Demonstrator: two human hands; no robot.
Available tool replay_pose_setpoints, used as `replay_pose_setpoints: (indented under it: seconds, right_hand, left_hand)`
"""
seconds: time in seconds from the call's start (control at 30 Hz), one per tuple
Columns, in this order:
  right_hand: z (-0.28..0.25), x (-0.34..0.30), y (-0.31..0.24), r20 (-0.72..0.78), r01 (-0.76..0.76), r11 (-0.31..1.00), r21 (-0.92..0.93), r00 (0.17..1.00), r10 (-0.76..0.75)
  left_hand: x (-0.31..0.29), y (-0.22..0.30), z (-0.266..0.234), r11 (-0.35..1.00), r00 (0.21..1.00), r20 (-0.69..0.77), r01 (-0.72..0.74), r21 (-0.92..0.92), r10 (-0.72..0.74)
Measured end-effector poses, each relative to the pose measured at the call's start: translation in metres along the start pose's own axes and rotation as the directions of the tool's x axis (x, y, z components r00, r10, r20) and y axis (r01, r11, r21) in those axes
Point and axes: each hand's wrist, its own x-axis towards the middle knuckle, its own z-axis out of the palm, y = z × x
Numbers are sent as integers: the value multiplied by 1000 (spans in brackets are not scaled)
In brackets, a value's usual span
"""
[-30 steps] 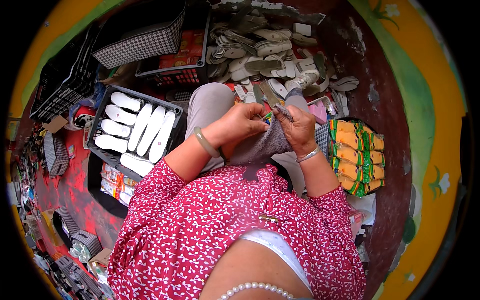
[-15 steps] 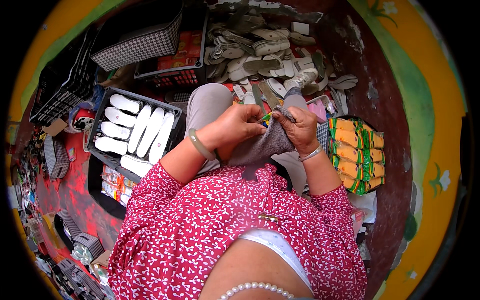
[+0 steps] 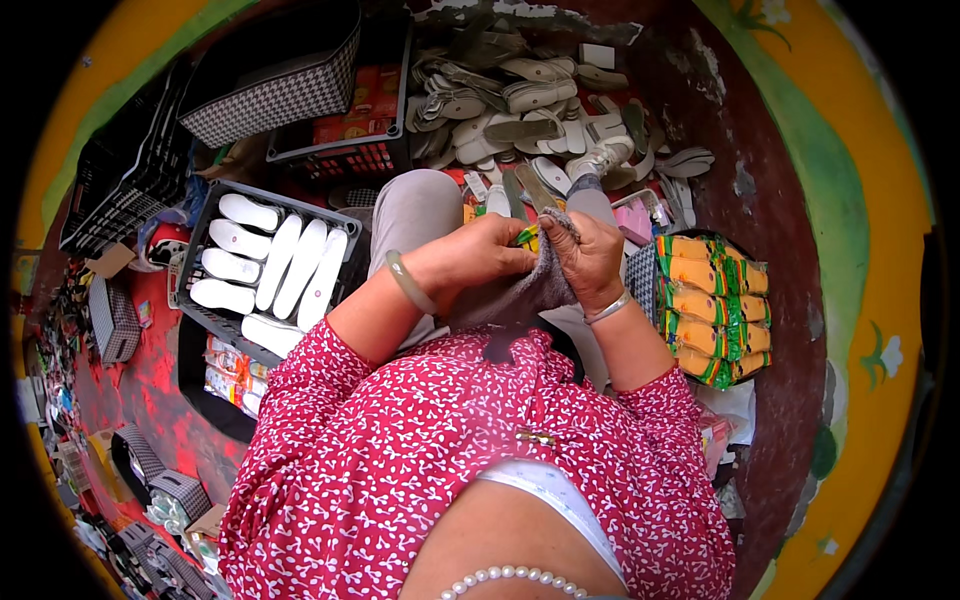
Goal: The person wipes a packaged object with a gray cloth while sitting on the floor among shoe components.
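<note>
Grey cloth hangs btwn & just below both hands, its top edge pinched by R hand, while L hand looks closed on a small yellow-green piece at its fingertips, right by R thumb. Cloth could slip down if R pinch slackens; yellow-green bit might tear or drop if L tugs hard, esp. w/ fold bunched btwn thumbs.
</note>
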Motion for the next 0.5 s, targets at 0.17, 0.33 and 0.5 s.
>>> replay_pose_setpoints:
  seconds: [0.17, 0.33, 0.5]
  right_hand:
    - [0, -1, -1, -113, 11, 996, -87, 993, -21]
    - [0, -2, 7, -116, 3, 999, -54, 993, -9]
    - [-5, 3, 4, -73, 87, 987, -138, 993, -97]
  left_hand:
    - [2, 1, -2, 992, 998, 0, -58, 109, 59]
    - [-2, 0, -1, 986, 997, -36, -56, 156, 62]
    - [-4, -2, -2, 962, 994, -57, -74, 263, 92]
